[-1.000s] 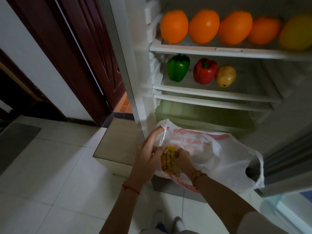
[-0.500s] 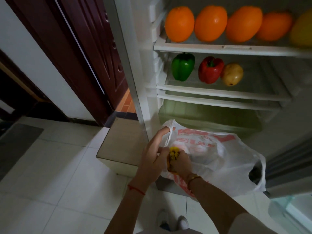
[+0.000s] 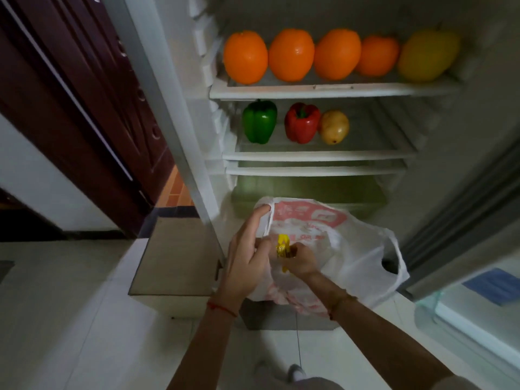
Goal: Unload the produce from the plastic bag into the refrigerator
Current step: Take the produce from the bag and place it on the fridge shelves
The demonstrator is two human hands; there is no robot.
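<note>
A white plastic bag point(image 3: 357, 257) with red print hangs in front of the open refrigerator point(image 3: 323, 90). My left hand point(image 3: 246, 251) holds the bag's left handle and rim. My right hand point(image 3: 302, 258) is closed on a small yellow item point(image 3: 282, 244) at the bag's mouth; what it is I cannot tell. On the upper shelf lie several oranges point(image 3: 291, 59) and a yellow fruit point(image 3: 427, 56). The middle shelf holds a green pepper point(image 3: 259, 121), a red pepper point(image 3: 301, 123) and a yellowish round fruit point(image 3: 334, 127).
A greenish crisper drawer point(image 3: 309, 190) sits below the shelves, behind the bag. The fridge door point(image 3: 461, 220) stands open at right. A low beige box point(image 3: 177, 257) rests on the tiled floor at left, beside a dark wooden door point(image 3: 84, 94).
My right hand has lifted the yellow item higher out of the bag's mouth. The view has tilted so the shelves sit lower in the frame.
</note>
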